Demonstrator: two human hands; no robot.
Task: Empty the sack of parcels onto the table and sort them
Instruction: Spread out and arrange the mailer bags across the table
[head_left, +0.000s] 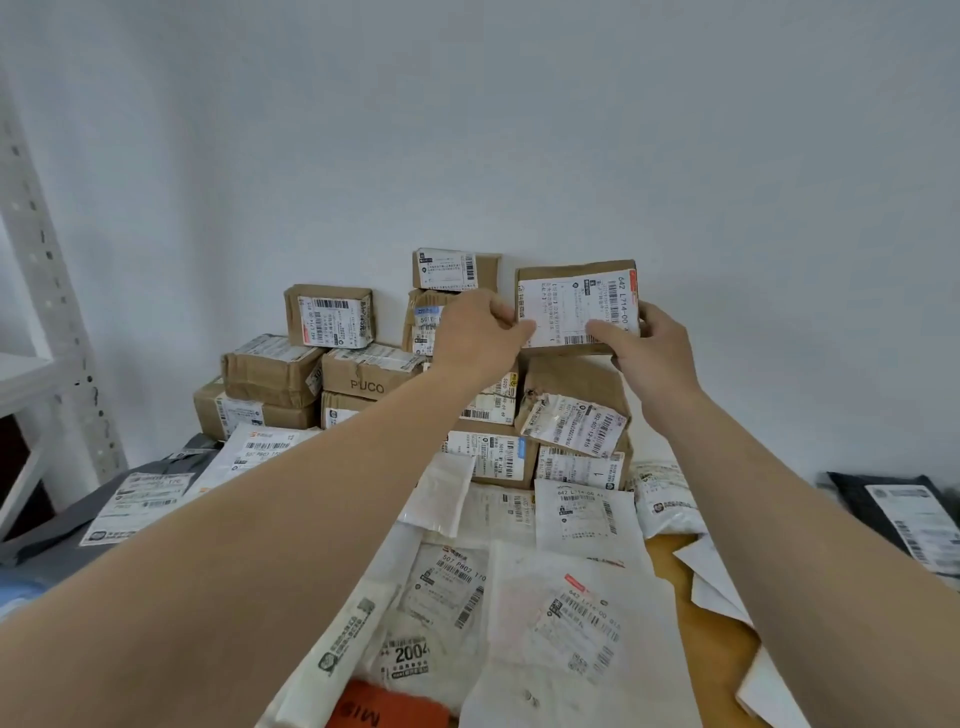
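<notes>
Both hands are up on one small brown cardboard parcel (574, 299), held with its white shipping label facing the person, just above the right end of the stack of cardboard boxes (270, 371) that stands against the pale wall (519, 130). The left hand (480, 335) has its fingers curled and pinches the parcel's left edge, at the corner of the label. The right hand (657, 358) grips the lower right corner, its thumb laid flat across the front of the label and its fingers wrapped behind the right edge. The two hands are apart, one at each side of the parcel. Whether its underside touches the box below cannot be told.

In front of the stack, white plastic mailers (571, 613) with barcode labels lie overlapping across the wooden table (717, 660). An orange packet (389, 706) shows at the near edge. To the left of the stack lie grey mailers (104, 499), with a perforated white shelf upright (47, 291) rising beyond them. Well to the right of the stack lies a black mailer (893, 514) bearing a white label.
</notes>
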